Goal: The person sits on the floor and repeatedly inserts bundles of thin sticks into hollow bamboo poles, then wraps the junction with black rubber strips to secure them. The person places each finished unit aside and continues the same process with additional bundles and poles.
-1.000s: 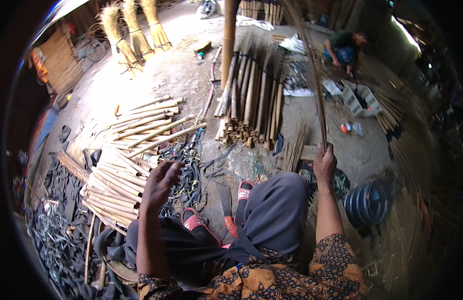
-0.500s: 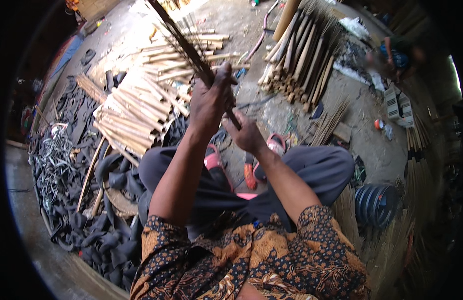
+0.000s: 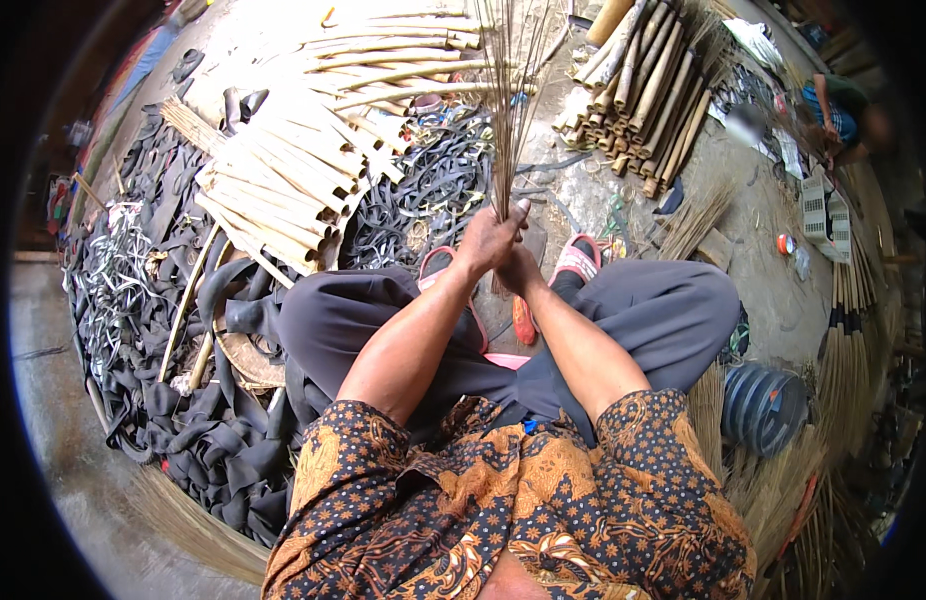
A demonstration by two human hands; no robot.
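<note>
Both hands now clench one upright bundle of thin brown broom sticks (image 3: pixel 507 110): the left hand (image 3: pixel 488 238) wraps its base, the right hand (image 3: pixel 521 268) just beneath. Half a second ago they gripped a slanted stick instead.

Short-sleeved batik shirt (image 3: pixel 543 510) in dark brown and black, covered with orange and cream floral and leaf motifs, sleeves ending just above the elbows. Loose dark grey trousers (image 3: pixel 653 320), creased over both knees. Pink sandals with pale straps on both feet, the left sandal (image 3: pixel 435 264) and the right sandal (image 3: pixel 581 258) showing beyond the knees. Bare forearms, bare left hand (image 3: pixel 491 238) and right hand (image 3: pixel 521 268), no gloves, rings or watch visible.
</note>
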